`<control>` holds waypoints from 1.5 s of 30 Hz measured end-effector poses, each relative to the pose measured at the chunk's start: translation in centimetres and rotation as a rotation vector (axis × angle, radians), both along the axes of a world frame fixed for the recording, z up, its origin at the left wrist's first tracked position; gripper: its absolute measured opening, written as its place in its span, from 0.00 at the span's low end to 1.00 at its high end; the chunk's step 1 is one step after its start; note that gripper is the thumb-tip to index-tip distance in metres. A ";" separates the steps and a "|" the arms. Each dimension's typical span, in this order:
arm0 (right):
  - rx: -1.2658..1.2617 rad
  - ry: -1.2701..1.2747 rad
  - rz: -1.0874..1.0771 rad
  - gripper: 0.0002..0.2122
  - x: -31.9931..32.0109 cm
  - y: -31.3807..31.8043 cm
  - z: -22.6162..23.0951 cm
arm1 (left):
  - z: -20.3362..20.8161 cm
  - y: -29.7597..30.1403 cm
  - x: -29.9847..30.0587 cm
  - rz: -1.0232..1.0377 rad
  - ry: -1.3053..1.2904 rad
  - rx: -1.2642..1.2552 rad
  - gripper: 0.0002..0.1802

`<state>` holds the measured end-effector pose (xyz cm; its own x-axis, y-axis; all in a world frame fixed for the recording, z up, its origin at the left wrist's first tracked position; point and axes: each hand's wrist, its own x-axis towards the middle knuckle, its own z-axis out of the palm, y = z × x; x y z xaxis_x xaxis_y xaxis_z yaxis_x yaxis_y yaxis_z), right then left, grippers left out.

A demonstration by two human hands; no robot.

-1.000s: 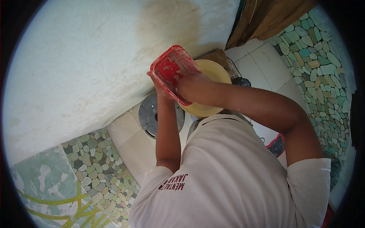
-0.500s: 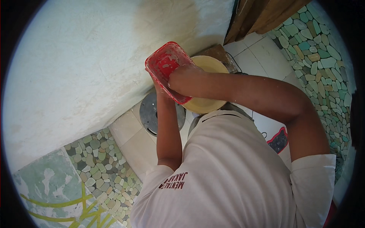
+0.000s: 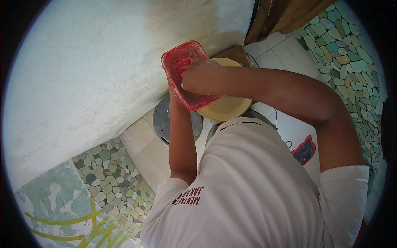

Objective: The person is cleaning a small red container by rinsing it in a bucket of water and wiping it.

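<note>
A red rectangular plastic tub (image 3: 177, 61), its inner walls smeared with a pale residue, is held up in front of the person's body, close to the white plastered wall (image 3: 82, 74) and tilted so that its open mouth shows. The left hand (image 3: 173, 94) supports it from the left and underneath, curled around its outer side; most of those fingers are hidden behind the tub. The right hand (image 3: 199, 78) reaches in from the right and is bent down inside it — its fingertips are out of sight, so I cannot tell how far they are closed or whether they have hold of anything.

Below the tub and to its right is a round yellow basin (image 3: 229, 108), partly covered by the tub and the right forearm. On the left, behind the left forearm, lies a dark grey slotted disc (image 3: 161, 120) over pale floor tiles (image 3: 144, 159). A brown wooden board (image 3: 236, 53) sits just beyond the basin, against the wall. Pebble-patterned flooring (image 3: 115, 175) spreads on the near left, beside a green panel with yellow stripes (image 3: 53, 192) — and similar stones run along the far right.
</note>
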<state>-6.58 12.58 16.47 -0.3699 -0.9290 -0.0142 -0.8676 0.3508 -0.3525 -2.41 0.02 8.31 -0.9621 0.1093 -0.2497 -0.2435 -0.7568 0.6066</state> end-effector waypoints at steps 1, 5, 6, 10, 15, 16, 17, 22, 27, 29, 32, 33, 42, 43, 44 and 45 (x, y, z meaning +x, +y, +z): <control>0.000 -0.005 0.001 0.07 0.2 0.0 0.1 | 0.0 -0.1 0.0 -0.011 -0.008 0.007 0.42; 0.071 -0.071 0.052 0.08 0.4 0.4 -0.1 | 0.0 0.0 -0.3 -0.062 -0.031 0.037 0.41; 0.110 -0.051 0.109 0.08 0.4 0.5 -0.4 | 0.0 0.0 -0.3 -0.076 -0.036 0.044 0.41; 0.158 -0.092 0.176 0.08 0.0 0.9 -0.5 | 0.1 -0.2 -0.4 -0.101 -0.051 0.067 0.41; 0.106 -0.148 0.009 0.09 -1.3 0.3 0.4 | 0.4 -0.1 -0.2 -0.015 -0.023 -0.217 0.39; 0.105 -0.149 0.010 0.09 -1.2 0.2 0.5 | 0.4 -0.2 -0.2 -0.015 -0.025 -0.219 0.39; 0.112 -0.149 0.005 0.09 -1.0 0.1 0.7 | 0.4 -0.2 -0.2 -0.015 -0.029 -0.211 0.39; 0.091 -0.200 0.017 0.09 -0.5 0.0 0.3 | 0.3 -0.2 -0.2 -0.015 -0.047 -0.171 0.39; 0.118 -0.114 0.195 0.09 -0.6 -0.3 0.5 | 0.4 0.0 -0.3 -0.015 -0.058 -0.127 0.39; 0.124 -0.147 0.185 0.09 0.1 0.0 0.0 | 0.3 -0.1 -0.3 -0.014 -0.061 -0.109 0.39; 0.122 -0.136 0.193 0.08 -0.1 0.2 -0.5 | 0.3 0.1 -0.5 -0.011 -0.062 -0.081 0.39; 0.115 -0.093 0.211 0.08 -0.3 0.3 -0.6 | 0.3 0.2 -0.5 -0.010 -0.060 -0.070 0.40; -0.049 0.103 -0.008 0.07 -0.1 1.9 3.9 | -0.5 -2.2 0.8 0.286 0.146 -0.120 0.43; -0.041 0.116 -0.011 0.07 0.3 3.1 3.5 | -1.0 -2.0 0.7 0.284 0.158 -0.111 0.43; -0.133 0.104 -0.119 0.07 0.7 3.9 2.6 | -1.3 -1.9 0.9 0.277 0.189 -0.031 0.43; -0.226 0.091 -0.224 0.08 1.0 4.6 2.0 | -1.5 -1.9 1.0 0.270 0.221 0.049 0.43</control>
<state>-5.55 17.22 18.51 -0.5559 -0.8000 0.2258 -0.8090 0.4583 -0.3680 -1.38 -1.91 6.80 -0.9882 -0.1494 -0.0326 0.1025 -0.8052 0.5841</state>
